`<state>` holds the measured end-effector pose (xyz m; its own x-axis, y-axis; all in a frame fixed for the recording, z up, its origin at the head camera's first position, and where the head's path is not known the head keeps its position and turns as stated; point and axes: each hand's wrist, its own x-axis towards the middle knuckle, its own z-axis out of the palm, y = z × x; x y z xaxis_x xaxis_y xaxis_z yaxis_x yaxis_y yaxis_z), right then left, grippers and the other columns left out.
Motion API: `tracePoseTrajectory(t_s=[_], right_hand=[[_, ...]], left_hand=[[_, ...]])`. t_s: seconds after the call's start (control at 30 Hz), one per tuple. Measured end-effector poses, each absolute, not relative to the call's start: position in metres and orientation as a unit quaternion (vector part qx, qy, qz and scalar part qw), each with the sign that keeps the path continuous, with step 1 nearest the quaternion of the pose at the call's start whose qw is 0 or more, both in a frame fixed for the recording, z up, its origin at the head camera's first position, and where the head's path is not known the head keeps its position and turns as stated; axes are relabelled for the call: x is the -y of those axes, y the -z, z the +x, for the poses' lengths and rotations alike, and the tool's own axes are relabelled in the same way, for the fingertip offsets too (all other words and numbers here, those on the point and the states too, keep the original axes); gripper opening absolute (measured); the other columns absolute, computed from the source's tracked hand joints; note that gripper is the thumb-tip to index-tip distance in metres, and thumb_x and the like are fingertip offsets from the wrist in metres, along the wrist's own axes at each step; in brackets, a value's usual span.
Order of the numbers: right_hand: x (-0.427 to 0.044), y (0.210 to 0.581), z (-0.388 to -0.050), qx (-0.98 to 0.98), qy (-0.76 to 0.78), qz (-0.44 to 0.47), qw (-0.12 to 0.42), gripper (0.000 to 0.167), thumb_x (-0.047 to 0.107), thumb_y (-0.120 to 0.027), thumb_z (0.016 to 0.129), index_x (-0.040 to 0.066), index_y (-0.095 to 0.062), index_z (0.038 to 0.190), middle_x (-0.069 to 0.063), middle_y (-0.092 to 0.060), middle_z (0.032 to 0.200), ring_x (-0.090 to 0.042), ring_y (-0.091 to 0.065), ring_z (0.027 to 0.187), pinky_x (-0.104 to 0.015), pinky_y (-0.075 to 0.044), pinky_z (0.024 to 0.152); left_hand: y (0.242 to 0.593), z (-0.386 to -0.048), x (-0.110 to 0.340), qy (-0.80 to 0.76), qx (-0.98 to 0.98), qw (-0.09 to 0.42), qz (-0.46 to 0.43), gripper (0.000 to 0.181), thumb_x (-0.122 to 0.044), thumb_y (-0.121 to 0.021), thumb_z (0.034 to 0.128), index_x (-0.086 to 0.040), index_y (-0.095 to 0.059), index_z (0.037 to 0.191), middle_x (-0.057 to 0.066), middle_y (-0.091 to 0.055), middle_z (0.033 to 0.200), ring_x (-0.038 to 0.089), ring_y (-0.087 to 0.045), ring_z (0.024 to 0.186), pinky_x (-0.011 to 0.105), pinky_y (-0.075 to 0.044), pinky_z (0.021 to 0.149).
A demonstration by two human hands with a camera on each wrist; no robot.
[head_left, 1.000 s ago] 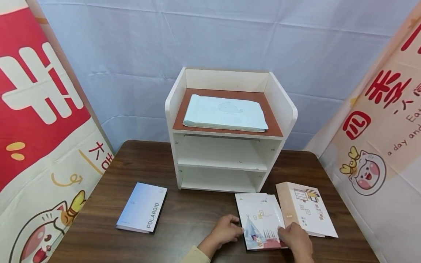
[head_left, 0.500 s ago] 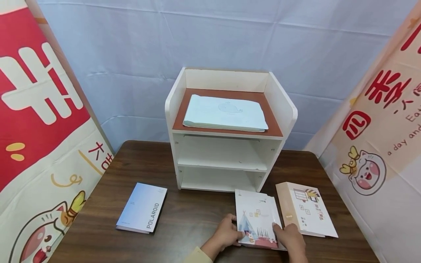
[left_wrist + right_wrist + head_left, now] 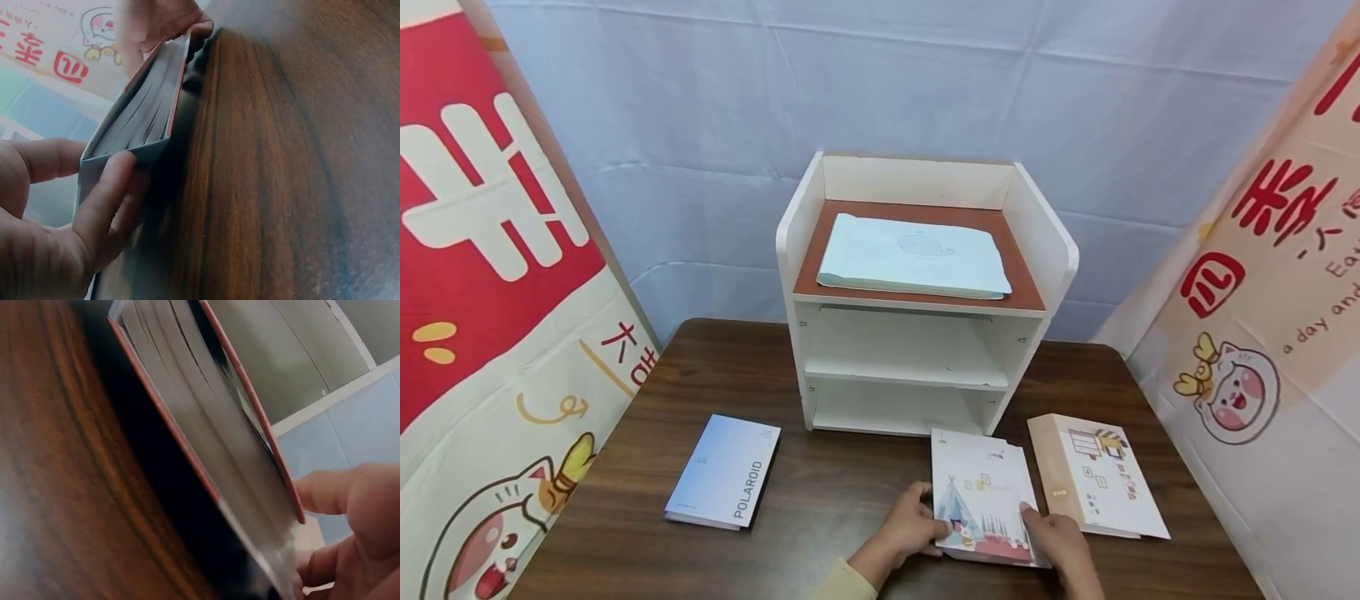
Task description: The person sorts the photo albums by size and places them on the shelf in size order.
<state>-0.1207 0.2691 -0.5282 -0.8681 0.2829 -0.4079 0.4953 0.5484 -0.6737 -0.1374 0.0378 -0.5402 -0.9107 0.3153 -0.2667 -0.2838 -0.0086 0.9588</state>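
A photo album [image 3: 983,487] with a tent drawing on its white cover lies between both hands at the front right of the table. My left hand [image 3: 910,523] grips its left edge; in the left wrist view the fingers of that left hand [image 3: 81,219] touch the spine of the album [image 3: 140,103]. On the opposite side my right hand [image 3: 1062,540] holds the lower right corner, thumb on the cover. The right wrist view has the album's page block [image 3: 200,406] between red-edged covers, a dark gap below it, and my right hand [image 3: 365,519] at its corner.
A white shelf unit [image 3: 906,385] stands behind, with a whale-print album [image 3: 917,257] on its top board. Another album with a beige spine [image 3: 1101,479] lies on the right. A blue POLAROID album [image 3: 724,472] lies on the left of the wooden table [image 3: 820,508].
Both hands and the tent album have shifted slightly left and away from the body. The right hand has moved left, farther onto the album's corner. The other albums stay put.
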Motion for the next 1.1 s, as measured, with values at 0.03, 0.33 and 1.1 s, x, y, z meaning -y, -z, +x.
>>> tracePoseTrajectory(t_s=[0.03,0.33,1.1], right_hand=[[-0.268,0.529,-0.120,-0.862,0.438,0.226,0.119,0.062,0.047,-0.054,0.087,-0.014,-0.057,0.086,-0.015,-0.052,0.073,-0.026,-0.049,0.066,-0.036,-0.043,0.054],[-0.259,0.533,-0.119,-0.808,0.537,0.234,0.063,0.046,0.028,-0.067,0.083,-0.015,-0.051,0.092,-0.009,-0.054,0.068,-0.018,-0.050,0.055,-0.032,-0.042,0.049],[-0.252,0.530,-0.112,-0.792,0.560,0.239,0.040,0.062,0.030,-0.071,0.082,-0.020,-0.047,0.111,-0.010,-0.064,0.071,-0.018,-0.059,0.060,-0.031,-0.047,0.052]], left_hand=[[0.540,-0.138,-0.037,-0.711,-0.671,0.212,0.012,0.059,0.011,-0.066,0.0747,0.008,-0.039,0.127,0.013,-0.052,0.075,0.017,-0.056,0.058,0.036,-0.053,0.048],[0.544,-0.136,-0.037,-0.731,-0.646,0.217,0.001,0.063,0.014,-0.062,0.0731,0.008,-0.035,0.129,0.015,-0.047,0.076,0.019,-0.052,0.056,0.037,-0.053,0.049],[0.533,-0.132,-0.027,-0.733,-0.650,0.199,0.021,0.062,0.013,-0.063,0.0723,0.002,-0.039,0.128,0.015,-0.050,0.078,0.022,-0.058,0.060,0.036,-0.053,0.048]])
